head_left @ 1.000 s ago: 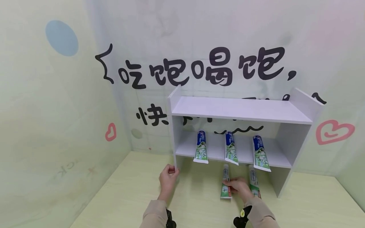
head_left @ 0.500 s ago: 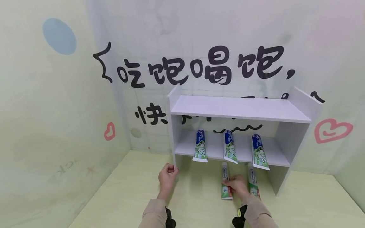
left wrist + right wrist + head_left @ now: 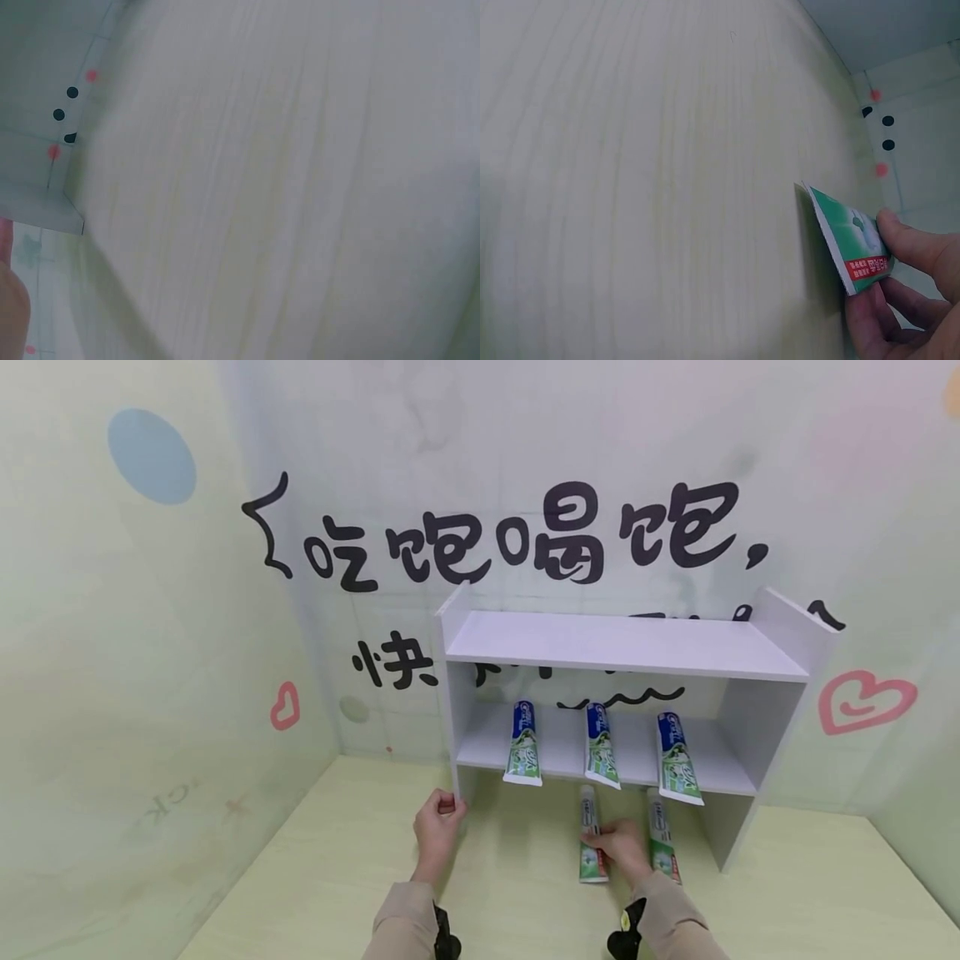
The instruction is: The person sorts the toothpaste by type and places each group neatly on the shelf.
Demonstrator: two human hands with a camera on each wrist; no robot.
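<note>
My left hand [image 3: 435,831] is at the lower left side panel of a white shelf unit [image 3: 626,639]; its curled fingers hold the panel's front edge, though the fingertips are partly hidden. In the left wrist view only a bit of the hand [image 3: 11,307] shows beside the panel. My right hand [image 3: 626,850] pinches a green and white toothpaste tube [image 3: 589,818] between thumb and fingers, under the middle shelf. The right wrist view shows that tube's flat end [image 3: 859,244] low over the table; contact with it cannot be told. Another such tube [image 3: 660,831] lies just right.
On the middle shelf, blue and green toothpaste tubes lie in a row: left [image 3: 523,743], middle [image 3: 602,746] and right [image 3: 678,758]. Their ends overhang the shelf's front edge. The unit stands on a pale yellow table [image 3: 360,827] before a printed wall [image 3: 390,443].
Both hands keep their holds, and the toothpaste tube in the right hand stays nearly in place. The head view has shifted slightly, so the scene sits a little farther left.
</note>
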